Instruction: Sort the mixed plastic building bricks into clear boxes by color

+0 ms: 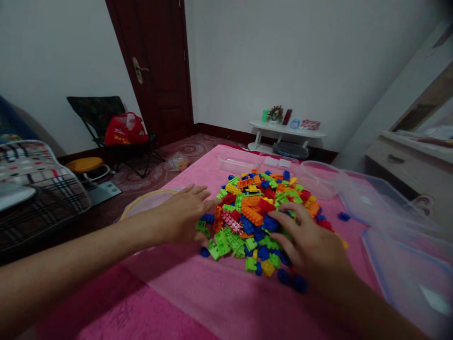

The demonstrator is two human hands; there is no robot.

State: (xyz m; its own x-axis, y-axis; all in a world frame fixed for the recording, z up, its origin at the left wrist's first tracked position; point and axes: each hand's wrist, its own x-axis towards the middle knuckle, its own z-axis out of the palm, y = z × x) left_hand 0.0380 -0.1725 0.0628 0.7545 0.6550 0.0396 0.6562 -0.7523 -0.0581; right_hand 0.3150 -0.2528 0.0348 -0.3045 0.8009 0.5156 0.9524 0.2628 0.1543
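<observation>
- The left hand (pixel 184 212), fingers spread wide, touches the brick pile's (pixel 258 212) left edge.
- The right hand (pixel 311 241), open, rests on its blue bricks (pixel 271 223).
- Pink table (pixel 177 297) beneath.

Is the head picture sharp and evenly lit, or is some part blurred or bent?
Head view: dim, flat indoor light; the brick pile is fairly sharp; the clear lid at the right edge is smeared; the forearms look stretched toward the lower corners.

dim indoor light, soft overall; edges stretched and blurred, no glare
</observation>
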